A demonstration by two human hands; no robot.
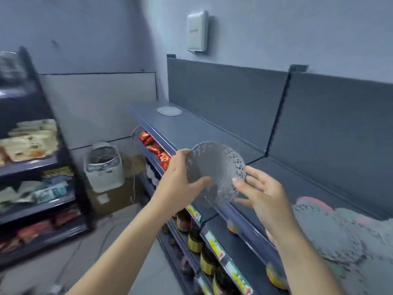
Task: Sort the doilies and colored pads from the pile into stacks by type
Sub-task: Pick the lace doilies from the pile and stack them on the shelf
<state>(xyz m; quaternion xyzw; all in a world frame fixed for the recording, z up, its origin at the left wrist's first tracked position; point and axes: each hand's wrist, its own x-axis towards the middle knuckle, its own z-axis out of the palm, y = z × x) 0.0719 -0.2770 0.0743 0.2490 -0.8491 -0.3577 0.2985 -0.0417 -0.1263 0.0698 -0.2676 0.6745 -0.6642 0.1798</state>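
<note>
Currently gripping lace doily [214, 167] in left hand [180, 177], thumb on front, fingers behind; right hand [263, 196] spread loose, holding nothing, fingertips just touching its edge, likely steadying. Held up over dark shelf top [212, 133], apart from mixed pile [331, 233] at right; probably bound for low round stack [169, 111] at far end.

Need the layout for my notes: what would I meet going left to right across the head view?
Dark rack of packets → white basket → left hand → held doily → right hand → pile of doilies and colored pads.
</note>
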